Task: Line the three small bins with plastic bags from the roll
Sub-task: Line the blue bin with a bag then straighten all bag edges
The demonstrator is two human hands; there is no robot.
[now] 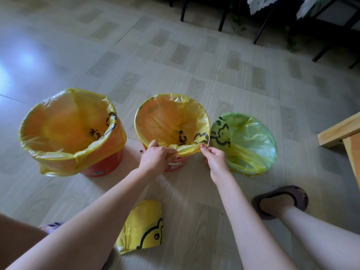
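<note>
Three small bins stand in a row on the tiled floor. The left red bin (106,164) wears a yellow bag (64,131) folded loosely over its rim. The middle red bin (176,165) holds another yellow bag (165,117). My left hand (154,157) and my right hand (215,159) each pinch that bag's near edge at the rim. The right bin (251,139) looks green through its yellow bag. A folded stack of yellow bags (143,227) with a black duck print lies on the floor between my arms.
A wooden furniture corner (342,133) juts in at the right edge. My sandalled foot (280,201) rests at the lower right. Black chair or table legs (261,26) and plants stand at the back right.
</note>
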